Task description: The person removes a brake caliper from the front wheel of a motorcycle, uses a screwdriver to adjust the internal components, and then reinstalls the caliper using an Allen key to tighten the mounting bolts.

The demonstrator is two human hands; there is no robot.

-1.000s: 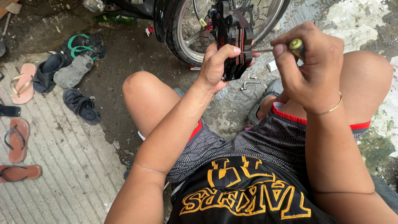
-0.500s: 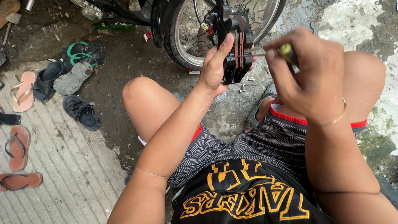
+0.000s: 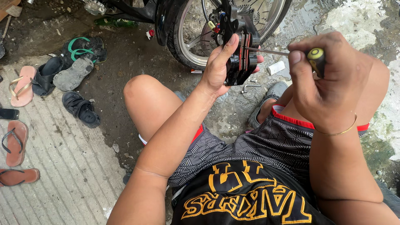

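Caliper (image 3: 241,54), black with reddish pads showing along its open side, sits upright in the left hand (image 3: 218,66), raised in front of the wheel (image 3: 233,25) and above the wet ground. That hand wraps it from the left: the thumb presses up along the near face and the fingertips curl round the far edge (only their ends show on the right side). A hose or cable runs from the caliper's top toward the wheel.

Right hand (image 3: 329,83) is closed in a fist round a screwdriver (image 3: 291,53), whose yellow-and-black handle end pokes out beside the thumb. Its thin shaft runs nearly level to the left, and the tip meets the caliper at the pad slot. A thin gold bangle (image 3: 337,132) circles that wrist.

Below, both bare knees spread over patterned shorts (image 3: 258,146). On the ground lie a small white tube (image 3: 276,67) and a bent metal key (image 3: 249,87). Off to the left, about 7 sandals (image 3: 62,79) are scattered across dirt and ribbed concrete.
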